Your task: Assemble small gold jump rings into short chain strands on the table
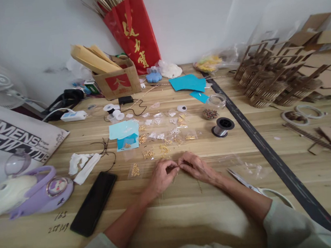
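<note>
On the bench, the left hand and right hand meet, fingers of each pinched together. One phone lies left, one pair of scissors right, one black spool beyond. Two thin strands of chain trail beneath the hands, seemingly held at the pinch: likely light, limp, easily snapped, best taken by the end links.

Gold beads; gold-toned chain; bright blue sheet; black phone; red bag with gold characters.
</note>
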`<state>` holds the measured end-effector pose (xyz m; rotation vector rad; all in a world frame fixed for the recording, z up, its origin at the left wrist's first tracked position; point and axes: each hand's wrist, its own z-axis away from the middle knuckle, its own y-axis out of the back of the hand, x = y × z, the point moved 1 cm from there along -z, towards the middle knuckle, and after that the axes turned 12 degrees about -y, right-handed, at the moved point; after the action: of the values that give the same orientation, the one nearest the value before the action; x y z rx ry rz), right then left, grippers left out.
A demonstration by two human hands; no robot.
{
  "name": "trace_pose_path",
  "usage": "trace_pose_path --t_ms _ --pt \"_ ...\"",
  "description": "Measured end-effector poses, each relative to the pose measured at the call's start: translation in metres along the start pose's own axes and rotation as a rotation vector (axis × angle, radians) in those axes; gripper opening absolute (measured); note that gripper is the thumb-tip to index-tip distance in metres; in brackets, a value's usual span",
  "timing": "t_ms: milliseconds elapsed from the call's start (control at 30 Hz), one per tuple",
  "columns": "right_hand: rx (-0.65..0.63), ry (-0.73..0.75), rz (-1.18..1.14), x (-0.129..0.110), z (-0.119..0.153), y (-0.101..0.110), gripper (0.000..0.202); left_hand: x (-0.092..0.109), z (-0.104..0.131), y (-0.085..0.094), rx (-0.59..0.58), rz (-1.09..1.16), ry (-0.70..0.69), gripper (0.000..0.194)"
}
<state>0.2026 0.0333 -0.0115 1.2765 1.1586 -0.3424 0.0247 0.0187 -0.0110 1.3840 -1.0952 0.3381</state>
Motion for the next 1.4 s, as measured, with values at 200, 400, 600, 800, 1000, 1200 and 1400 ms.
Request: trace_pose_path --t_ms 200,400,600,800,1000,1200,1400 --pt "-0.016 0.055 0.033 0.0024 -0.0001 0.0013 0.016 -0.0009 -0.0007 0.0002 -0.013 -0.012 -0.012 0.011" --pt "-0.077 0.163 0.084 0.0027 -0.0030 0.0060 0.019 0.0016 -0.0014 0.0021 -0.054 -0.034 -0.039 0.011" --pt "-0.096 0.163 0.068 0.0010 -0.0028 0.0076 0.018 0.0036 -0.0020 0.0026 -0.109 -0.058 -0.077 0.012" --pt "-0.065 0.086 0.012 -0.0007 -0.0013 0.0050 0.018 0.0028 -0.0020 0.0011 -0.076 -0.038 -0.047 0.008" --pt "-0.084 0.019 -0.051 -0.0012 -0.0009 0.0056 0.017 0.0042 -0.0029 0.0029 -0.052 0.002 -0.033 0.009" --pt "-0.081 -0.086 -0.082 0.0014 -0.0002 0.0050 0.016 0.0045 -0.0042 0.0051 -0.013 0.103 -0.019 0.009" --pt "-0.078 -0.153 -0.140 0.0037 -0.0011 0.0078 0.018 0.0064 -0.0041 0.0060 0.003 0.143 0.004 0.012"
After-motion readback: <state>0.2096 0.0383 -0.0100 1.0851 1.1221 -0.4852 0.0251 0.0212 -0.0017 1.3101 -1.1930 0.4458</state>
